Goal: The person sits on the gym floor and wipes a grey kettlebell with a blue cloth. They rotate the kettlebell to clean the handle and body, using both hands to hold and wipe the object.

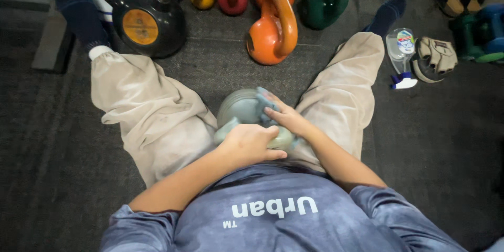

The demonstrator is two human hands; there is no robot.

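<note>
Hands on a grey kettlebell (239,106) between the legs.
Left hand (251,144) grips its handle; right hand (286,118) presses what looks like a cloth (262,100) against it.

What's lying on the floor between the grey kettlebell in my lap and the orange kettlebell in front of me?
Nothing: in the head view, only bare dark floor mat separates the grey kettlebell from the orange kettlebell.
</note>
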